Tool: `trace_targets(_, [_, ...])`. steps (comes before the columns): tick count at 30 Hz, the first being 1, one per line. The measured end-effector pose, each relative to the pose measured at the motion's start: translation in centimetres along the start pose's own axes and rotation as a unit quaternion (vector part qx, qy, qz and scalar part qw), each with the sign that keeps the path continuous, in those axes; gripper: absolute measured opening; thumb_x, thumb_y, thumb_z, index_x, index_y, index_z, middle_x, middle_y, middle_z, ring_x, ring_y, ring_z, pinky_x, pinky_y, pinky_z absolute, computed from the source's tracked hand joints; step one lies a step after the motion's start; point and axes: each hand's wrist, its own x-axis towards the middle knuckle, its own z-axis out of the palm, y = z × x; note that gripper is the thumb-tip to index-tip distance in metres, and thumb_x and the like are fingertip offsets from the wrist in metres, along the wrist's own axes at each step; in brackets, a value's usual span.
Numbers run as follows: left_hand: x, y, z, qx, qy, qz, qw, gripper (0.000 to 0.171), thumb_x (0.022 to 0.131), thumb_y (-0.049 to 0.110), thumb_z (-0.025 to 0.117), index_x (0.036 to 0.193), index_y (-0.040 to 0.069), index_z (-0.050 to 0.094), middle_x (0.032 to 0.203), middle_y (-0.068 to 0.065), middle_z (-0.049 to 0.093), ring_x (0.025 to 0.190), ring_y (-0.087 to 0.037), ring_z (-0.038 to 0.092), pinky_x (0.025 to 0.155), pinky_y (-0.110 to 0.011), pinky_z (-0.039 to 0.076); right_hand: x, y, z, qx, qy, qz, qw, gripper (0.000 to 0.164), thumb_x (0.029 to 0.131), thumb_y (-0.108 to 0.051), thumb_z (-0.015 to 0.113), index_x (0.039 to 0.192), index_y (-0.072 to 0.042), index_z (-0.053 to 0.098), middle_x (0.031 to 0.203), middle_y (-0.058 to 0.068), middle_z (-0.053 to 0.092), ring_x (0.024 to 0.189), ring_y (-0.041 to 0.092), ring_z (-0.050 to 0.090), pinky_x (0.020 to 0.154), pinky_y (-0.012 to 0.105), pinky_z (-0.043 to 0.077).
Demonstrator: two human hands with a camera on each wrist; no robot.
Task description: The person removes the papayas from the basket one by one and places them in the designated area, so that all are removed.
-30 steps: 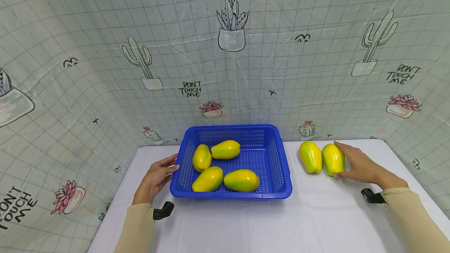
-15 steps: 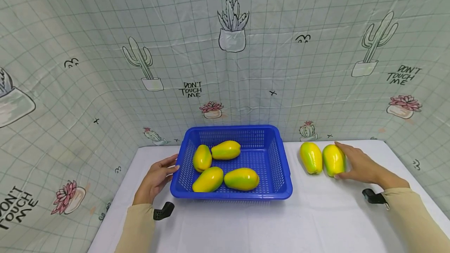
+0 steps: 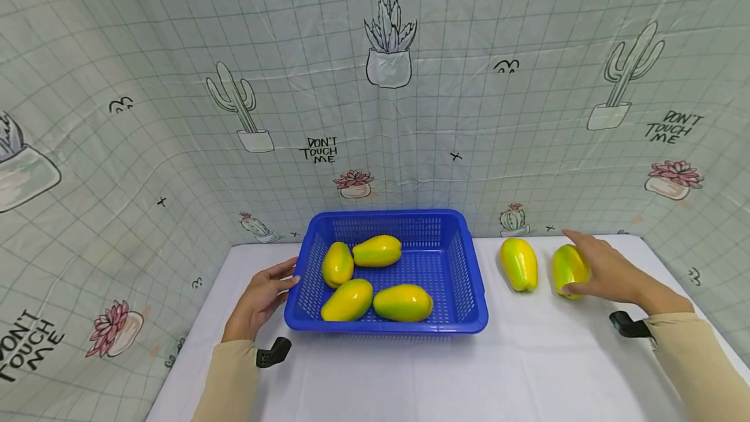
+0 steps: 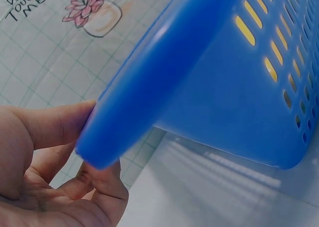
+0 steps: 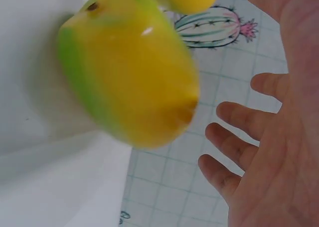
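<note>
On cloth (image 3: 375, 376), left grip (image 3: 260, 298) pinches one basket (image 3: 387, 327) of four fruits (image 3: 347, 301); spread right grip (image 3: 615, 272) perhaps touches one of two others (image 3: 565, 269).

Rightmost fruit (image 3: 566, 267) farther right (right hand (image 3: 616, 274) too)

Left grip (image 3: 261, 297) on blue basket (image 3: 387, 326), right grip (image 3: 612, 273) perhaps against rightmost fruit (image 3: 567, 268).

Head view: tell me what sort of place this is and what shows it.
Probably a makeshift tabletop filming corner: a cactus-printed cloth rises behind and beside the white-covered table, and the person wears small black wrist devices, possibly cameras.
</note>
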Motion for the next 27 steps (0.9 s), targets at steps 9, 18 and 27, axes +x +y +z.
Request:
trace_targets(9, [-0.1,0.0,0.0,0.001,-0.003,0.003,1.0,0.056,0.105,0.001,0.06,0.16,0.002,0.044,0.161,-0.025,0.041,0.103,-0.015,0.059,0.084,-0.018,0.051,0.6,-2.3,-1.4,-0.02,0.035,-0.046,0.998,0.109,0.075,-0.026,0.096,0.156,0.011,0.033,0.153,0.04,0.039,0.133,0.061,0.041,0.103,0.08,0.036])
trace_targets(18, [0.1,-0.1,-0.1,0.005,-0.002,0.002,1.0,0.057,0.106,0.003,0.06,0.16,0.003,0.044,0.161,-0.025,0.041,0.106,-0.016,0.058,0.085,-0.019,0.049,1.6,-6.2,-2.7,-0.043,0.066,-0.112,0.991,0.107,0.075,-0.023,0.097,0.158,0.006,0.036,0.155,0.034,0.041,0.136,0.058,0.041,0.103,0.079,0.037])
trace_targets(27, [0.1,0.0,0.0,0.011,0.0,-0.002,0.9999,0.056,0.106,0.003,0.06,0.16,0.004,0.044,0.162,-0.024,0.041,0.107,-0.016,0.058,0.089,-0.021,0.049,3.3,-10.2,-2.7,-0.056,0.076,-0.205,0.974,0.102,0.075,-0.021,0.096,0.157,0.003,0.04,0.155,0.028,0.045,0.137,0.051,0.045,0.106,0.074,0.038])
